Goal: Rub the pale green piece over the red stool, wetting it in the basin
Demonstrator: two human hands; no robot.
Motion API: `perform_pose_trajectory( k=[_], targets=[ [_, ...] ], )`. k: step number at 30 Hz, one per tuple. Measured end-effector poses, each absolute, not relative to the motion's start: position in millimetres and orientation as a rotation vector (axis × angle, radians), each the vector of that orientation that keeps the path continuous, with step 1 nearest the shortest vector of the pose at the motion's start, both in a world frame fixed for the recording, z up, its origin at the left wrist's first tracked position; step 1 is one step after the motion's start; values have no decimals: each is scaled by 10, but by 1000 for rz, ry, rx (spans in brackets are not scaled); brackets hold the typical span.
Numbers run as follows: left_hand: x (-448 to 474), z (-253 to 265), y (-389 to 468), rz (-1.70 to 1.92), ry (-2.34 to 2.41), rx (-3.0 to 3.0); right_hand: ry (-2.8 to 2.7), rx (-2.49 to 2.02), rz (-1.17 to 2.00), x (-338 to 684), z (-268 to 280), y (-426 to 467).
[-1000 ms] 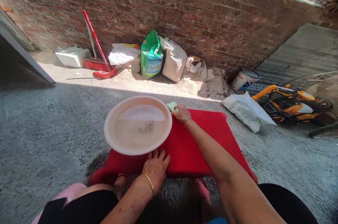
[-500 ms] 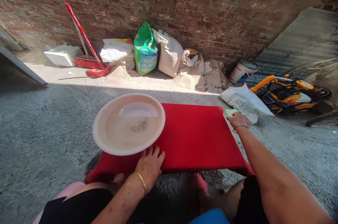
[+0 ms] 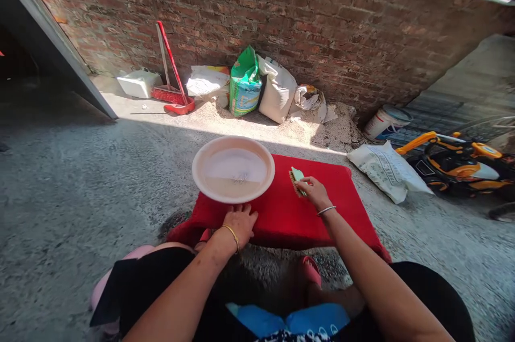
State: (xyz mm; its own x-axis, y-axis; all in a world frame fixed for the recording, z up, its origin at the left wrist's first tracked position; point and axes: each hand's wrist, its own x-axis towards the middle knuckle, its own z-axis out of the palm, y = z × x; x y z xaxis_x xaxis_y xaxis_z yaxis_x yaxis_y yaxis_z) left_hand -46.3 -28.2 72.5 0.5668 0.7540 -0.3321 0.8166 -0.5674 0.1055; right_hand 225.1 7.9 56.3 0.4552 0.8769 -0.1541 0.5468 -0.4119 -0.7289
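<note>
My right hand [image 3: 315, 193] is closed around a light green scrub brush [image 3: 298, 175], held above the right half of a red cloth-covered table [image 3: 317, 224]. The brush is tilted, its tan bristles facing left toward the basin. A pale pink basin [image 3: 197, 178] of water stands on the left part of the red cover. Ripples and a bright reflection show on the water. Just in front of the basin, my left hand [image 3: 240, 222] rests on the near edge of the cover with its fingers spread, the fingertips close under the basin's rim.
Along the brick wall [image 3: 314, 25] stand a white box [image 3: 139, 84], a red broom and dustpan [image 3: 179, 108], several sacks including a green one [image 3: 245, 84], and a bucket [image 3: 388, 122]. A white sack [image 3: 386, 170] and an orange-black toy excavator [image 3: 454, 162] lie to the right.
My right hand has brought the brush from beyond the table's right edge leftward over the red cover. My left hand stays by the basin. The view has shifted, and the water's ripples look smaller.
</note>
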Motion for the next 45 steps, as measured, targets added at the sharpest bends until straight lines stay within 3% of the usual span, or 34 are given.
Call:
perform_pose_trajectory(
  k=[6,10,45],
  targets=[
    [-638,792,-234,-332,1346,2539,-1228,-2206,653,1482,459,178],
    [-677,830,-216,-313,1350,2513,-1277,-2165,829,1306,380,186],
    [-827,1115,-159,-434,1414,2342,-903,-1849,1234,1215,357,-197]
  ],
)
